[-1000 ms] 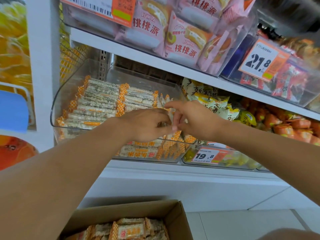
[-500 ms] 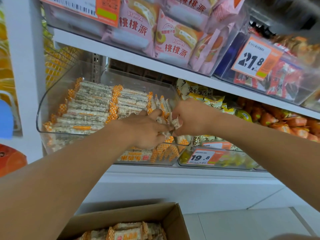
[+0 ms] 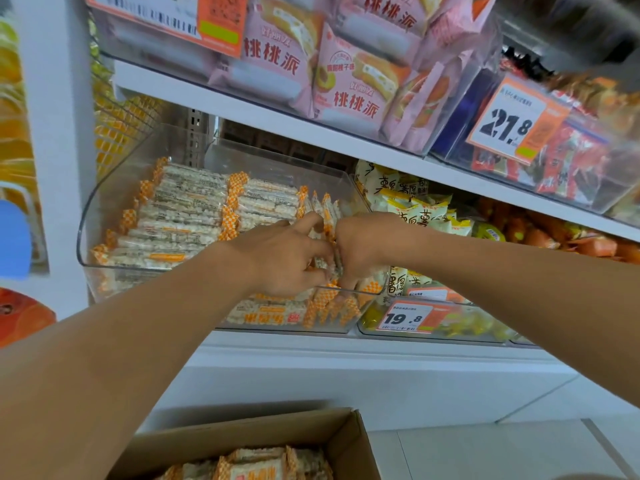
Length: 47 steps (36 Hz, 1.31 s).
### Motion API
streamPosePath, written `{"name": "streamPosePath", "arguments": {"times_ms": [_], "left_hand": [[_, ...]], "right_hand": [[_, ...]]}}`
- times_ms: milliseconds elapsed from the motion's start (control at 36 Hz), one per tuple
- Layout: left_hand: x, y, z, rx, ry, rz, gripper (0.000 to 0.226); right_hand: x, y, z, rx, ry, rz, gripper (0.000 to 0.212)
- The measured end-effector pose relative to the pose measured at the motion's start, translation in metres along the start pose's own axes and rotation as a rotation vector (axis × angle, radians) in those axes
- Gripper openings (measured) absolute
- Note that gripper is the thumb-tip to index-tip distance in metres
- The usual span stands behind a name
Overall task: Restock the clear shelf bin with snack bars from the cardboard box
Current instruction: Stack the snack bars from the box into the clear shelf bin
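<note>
Together, both hands on snack bars — inside clear bin.

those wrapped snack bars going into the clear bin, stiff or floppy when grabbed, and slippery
The snack bars probably stay fairly stiff: they lie in straight, flat rows. The glossy wrappers likely make them slippery, so stacks may slide. They look puffed and grainy, so probably light and crushable if squeezed.

Snack bars in shelf bin; cardboard box below (more bars inside); price tag right of bin.
</note>
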State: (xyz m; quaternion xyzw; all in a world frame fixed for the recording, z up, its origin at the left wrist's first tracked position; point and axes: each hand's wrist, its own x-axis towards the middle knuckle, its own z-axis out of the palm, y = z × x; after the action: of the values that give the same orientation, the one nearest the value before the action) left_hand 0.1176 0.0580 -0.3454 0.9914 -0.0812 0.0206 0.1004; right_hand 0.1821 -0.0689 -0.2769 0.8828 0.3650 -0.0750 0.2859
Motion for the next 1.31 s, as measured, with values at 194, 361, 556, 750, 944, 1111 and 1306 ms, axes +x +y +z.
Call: {"name": "streamPosePath", "arguments": {"times_ms": [194, 361, 556, 750, 944, 1111, 1306], "left_hand": [[-0.001, -0.002, 0.001, -0.015, 0.035, 0.023, 0.045], [-0.001, 0.0, 0.001, -0.001, 0.045, -0.004, 0.05], [0.005, 0.006, 0.002, 0.024, 0.018, -0.135, 0.067], [0.003, 0.008, -0.006, -0.09, -0.01, -0.2, 0.066], [0.0, 0.01, -0.004, -0.081, 0.044, -0.177, 0.053], [-0.003, 0.007, -0.002, -0.074, 0.072, -0.169, 0.062], [-0.001, 0.006, -0.001, -0.058, 0.077, -0.159, 0.056]], "right_hand": [[0.007, -0.017, 0.0, -0.003, -0.159, 0.066, 0.02], [-0.001, -0.008, -0.001, -0.006, -0.128, 0.013, 0.021], [-0.021, 0.026, 0.019, 0.296, 0.146, 0.056, 0.022], [-0.026, 0.021, 0.041, 0.302, 0.328, -0.006, 0.017], [-0.014, 0.019, 0.031, 0.205, 0.268, -0.032, 0.03], [0.007, 0.03, 0.013, 0.188, 0.327, 0.012, 0.031], [0.026, 0.022, 0.016, 0.027, 0.37, 0.048, 0.02]]}}
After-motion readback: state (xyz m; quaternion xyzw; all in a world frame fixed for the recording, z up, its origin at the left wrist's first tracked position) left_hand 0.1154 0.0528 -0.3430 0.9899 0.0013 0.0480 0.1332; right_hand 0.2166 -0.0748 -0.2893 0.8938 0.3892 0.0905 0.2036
